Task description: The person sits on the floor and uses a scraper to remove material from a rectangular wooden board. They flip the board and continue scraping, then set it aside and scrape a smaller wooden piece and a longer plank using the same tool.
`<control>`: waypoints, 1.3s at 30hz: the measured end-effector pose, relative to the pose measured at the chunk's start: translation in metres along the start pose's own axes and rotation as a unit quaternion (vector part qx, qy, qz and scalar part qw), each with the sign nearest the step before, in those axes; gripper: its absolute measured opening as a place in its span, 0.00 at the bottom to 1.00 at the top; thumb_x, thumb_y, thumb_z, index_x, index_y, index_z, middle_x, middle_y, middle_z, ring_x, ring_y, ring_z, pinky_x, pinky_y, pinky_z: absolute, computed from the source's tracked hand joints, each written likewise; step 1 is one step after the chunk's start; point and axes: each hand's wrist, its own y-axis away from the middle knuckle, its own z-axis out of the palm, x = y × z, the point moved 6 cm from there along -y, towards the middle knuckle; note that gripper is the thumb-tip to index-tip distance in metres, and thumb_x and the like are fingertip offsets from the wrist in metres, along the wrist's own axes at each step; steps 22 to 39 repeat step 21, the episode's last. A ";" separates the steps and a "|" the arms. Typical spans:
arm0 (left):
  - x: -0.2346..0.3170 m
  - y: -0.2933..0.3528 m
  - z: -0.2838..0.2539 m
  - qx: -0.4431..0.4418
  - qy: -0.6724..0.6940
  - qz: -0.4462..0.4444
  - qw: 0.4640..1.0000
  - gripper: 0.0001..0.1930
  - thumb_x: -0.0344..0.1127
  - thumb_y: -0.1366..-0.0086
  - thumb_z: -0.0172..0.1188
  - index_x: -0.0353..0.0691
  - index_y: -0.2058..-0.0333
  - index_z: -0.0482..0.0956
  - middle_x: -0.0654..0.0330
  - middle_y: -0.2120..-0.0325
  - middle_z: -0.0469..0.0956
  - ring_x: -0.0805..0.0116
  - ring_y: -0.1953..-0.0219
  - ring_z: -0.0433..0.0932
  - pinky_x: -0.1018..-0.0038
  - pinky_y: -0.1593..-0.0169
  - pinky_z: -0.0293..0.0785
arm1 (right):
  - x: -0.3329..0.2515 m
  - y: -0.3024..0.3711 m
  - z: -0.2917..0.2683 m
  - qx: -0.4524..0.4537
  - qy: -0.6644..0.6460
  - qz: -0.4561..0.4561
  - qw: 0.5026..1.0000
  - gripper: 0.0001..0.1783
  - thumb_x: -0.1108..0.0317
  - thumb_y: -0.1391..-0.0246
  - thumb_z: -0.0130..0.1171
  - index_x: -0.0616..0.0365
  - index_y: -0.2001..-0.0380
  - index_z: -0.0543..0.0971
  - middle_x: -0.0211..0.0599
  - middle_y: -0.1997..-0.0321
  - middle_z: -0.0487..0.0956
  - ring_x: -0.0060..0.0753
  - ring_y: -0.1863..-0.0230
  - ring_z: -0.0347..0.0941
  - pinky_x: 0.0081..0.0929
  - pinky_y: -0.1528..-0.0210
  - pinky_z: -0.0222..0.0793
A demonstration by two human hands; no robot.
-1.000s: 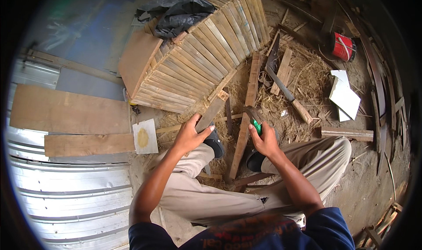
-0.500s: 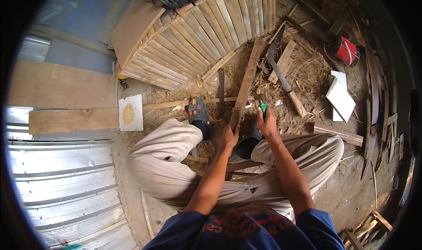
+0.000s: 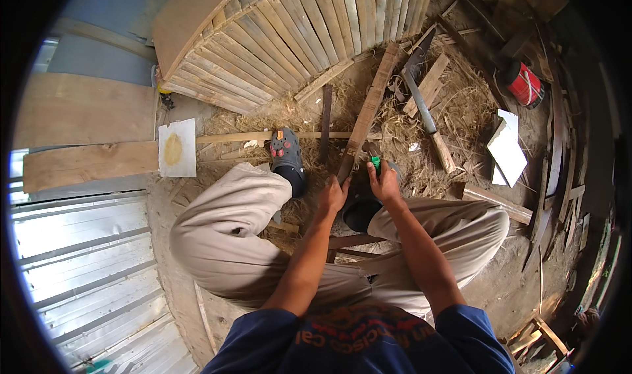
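Observation:
My left hand (image 3: pixel 334 194) is closed around the near end of a long wooden plank (image 3: pixel 370 107). The plank slants away from me, its far end close to the slatted wood. In my right hand (image 3: pixel 385 184), just right of the plank, is a green-handled hammer (image 3: pixel 375 160). Its dark metal head points away from me beside the plank, and my fingers cover most of the handle. Farther right, a handsaw (image 3: pixel 420 104) with a wooden handle lies on the straw-strewn ground, next to a short board (image 3: pixel 428 88).
A curved structure of wooden slats (image 3: pixel 289 42) stands ahead. To the right are a red can (image 3: pixel 525 84), white board pieces (image 3: pixel 508 151) and scrap wood (image 3: pixel 497 201). Corrugated metal sheets (image 3: pixel 92 249) and flat boards (image 3: pixel 92 167) lie left. My grey clog (image 3: pixel 287 153) rests beside a dark strip (image 3: pixel 326 124).
The view has shifted a little. The hammer is slightly nearer the plank, and the plank's far end has swung slightly right. Both hands keep their grips.

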 end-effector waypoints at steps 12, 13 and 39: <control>0.010 0.006 -0.007 0.049 -0.054 0.052 0.996 0.40 0.66 0.27 0.42 0.27 0.40 0.64 0.38 0.68 0.84 0.40 0.65 0.85 0.52 0.66 0.83 | -0.014 0.004 0.005 -0.008 0.002 -0.033 0.999 0.24 0.48 0.31 0.53 0.64 0.61 0.71 0.64 0.76 0.76 0.73 0.69 0.74 0.54 0.70 0.66; 0.014 0.008 -0.009 0.056 -0.058 0.057 0.995 0.39 0.66 0.27 0.43 0.28 0.42 0.65 0.39 0.69 0.84 0.39 0.66 0.85 0.52 0.67 0.83 | -0.014 0.004 0.005 -0.009 0.003 -0.023 1.000 0.24 0.48 0.31 0.53 0.63 0.61 0.71 0.64 0.75 0.76 0.74 0.68 0.74 0.55 0.70 0.66; 0.018 0.012 -0.012 0.024 0.029 0.016 0.999 0.40 0.65 0.29 0.47 0.31 0.36 0.61 0.32 0.62 0.82 0.36 0.59 0.83 0.50 0.57 0.81 | -0.009 0.007 0.003 -0.020 0.036 0.021 0.999 0.24 0.47 0.33 0.55 0.61 0.60 0.71 0.66 0.71 0.77 0.73 0.63 0.76 0.58 0.65 0.68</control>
